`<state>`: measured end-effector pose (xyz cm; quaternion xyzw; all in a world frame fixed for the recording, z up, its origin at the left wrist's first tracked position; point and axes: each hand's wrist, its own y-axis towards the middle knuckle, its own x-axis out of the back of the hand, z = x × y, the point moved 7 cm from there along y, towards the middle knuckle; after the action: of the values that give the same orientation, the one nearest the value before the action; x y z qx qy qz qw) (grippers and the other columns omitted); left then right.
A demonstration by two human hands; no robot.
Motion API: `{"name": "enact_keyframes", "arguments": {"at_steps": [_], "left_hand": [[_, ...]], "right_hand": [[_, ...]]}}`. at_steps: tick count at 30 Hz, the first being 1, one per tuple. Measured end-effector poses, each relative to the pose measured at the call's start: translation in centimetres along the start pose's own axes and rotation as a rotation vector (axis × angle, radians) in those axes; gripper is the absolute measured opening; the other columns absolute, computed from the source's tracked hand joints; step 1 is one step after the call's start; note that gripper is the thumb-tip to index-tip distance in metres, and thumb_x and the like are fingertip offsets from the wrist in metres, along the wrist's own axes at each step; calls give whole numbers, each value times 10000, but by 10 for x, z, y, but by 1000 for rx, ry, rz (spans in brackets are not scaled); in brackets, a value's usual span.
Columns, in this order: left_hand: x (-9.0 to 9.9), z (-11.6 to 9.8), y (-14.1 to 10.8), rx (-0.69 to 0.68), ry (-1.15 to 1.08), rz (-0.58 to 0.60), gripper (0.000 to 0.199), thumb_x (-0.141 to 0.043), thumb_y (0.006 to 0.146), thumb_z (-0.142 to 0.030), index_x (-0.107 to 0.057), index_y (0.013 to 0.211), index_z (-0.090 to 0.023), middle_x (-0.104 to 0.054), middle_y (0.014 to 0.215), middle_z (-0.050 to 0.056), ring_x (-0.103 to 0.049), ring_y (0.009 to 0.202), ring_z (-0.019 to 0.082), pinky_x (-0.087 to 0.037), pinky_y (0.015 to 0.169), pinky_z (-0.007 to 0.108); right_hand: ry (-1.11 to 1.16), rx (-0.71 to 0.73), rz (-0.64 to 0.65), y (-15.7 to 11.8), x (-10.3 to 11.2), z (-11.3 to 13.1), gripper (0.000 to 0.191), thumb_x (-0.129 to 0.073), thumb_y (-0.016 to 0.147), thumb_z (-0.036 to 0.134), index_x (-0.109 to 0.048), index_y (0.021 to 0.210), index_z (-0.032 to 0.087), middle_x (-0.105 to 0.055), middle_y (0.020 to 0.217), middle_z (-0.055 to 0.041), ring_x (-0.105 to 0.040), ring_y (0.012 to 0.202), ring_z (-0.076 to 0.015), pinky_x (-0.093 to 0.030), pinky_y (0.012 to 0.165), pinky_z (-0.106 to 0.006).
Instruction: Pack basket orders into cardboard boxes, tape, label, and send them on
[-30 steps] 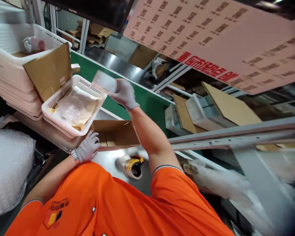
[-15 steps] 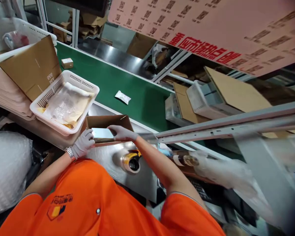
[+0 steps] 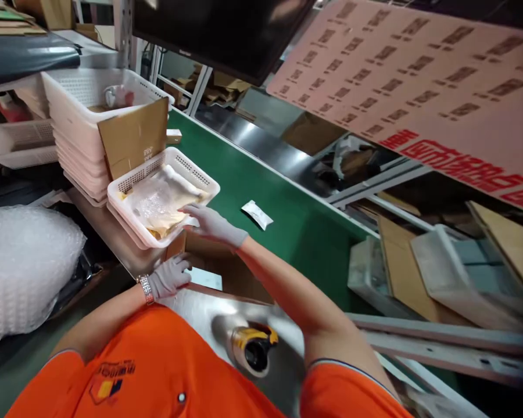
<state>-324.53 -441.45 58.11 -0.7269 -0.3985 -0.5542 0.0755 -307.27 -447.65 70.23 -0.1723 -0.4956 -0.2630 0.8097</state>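
My left hand, in a grey-white glove, has its fingers curled at the left end of a flat, pale white box. That box lies low in an open cardboard carton in front of me. My gloved right hand reaches over the carton to the near rim of a white plastic basket. Its fingers are stretched out and hold nothing. In the basket lies a bubble-wrapped packet with yellowish paper under it. A tape dispenser stands on the metal bench close to my body.
A green conveyor belt runs behind the carton, carrying a small white packet. Stacked white baskets and a cardboard flap stand at left. A bubble-wrap roll is nearer. Metal rails cross at right.
My right hand has let go of the white box and moved left and away to the basket. The box sits lower in the carton. My view has turned left.
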Motion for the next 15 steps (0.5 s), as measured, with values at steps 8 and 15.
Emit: {"name": "enact_keyframes", "arguments": {"at_steps": [8,15], "left_hand": [[80,41,-23,171,-61,-446,429,-728,1041,-333,-683,1432,-163,-648,1534,219,-605,1496,348,-561,1267,569],[154,144,-21,501,106,-477,526,-806,918,-255,-715,1426,-155,-623,1590,228,-529,1550,423,-444,1341,614]], "right_hand": [[-343,-162,235,104,-77,-25,1529,-1016,659,312,-99,1860,87,-67,1867,-435,-278,1680,-674,-319,1305,-822],[-281,81,162,101,-72,-20,1317,-828,674,93,-206,1831,-5,-117,1881,-396,-253,1754,-520,-390,1377,-619]]}}
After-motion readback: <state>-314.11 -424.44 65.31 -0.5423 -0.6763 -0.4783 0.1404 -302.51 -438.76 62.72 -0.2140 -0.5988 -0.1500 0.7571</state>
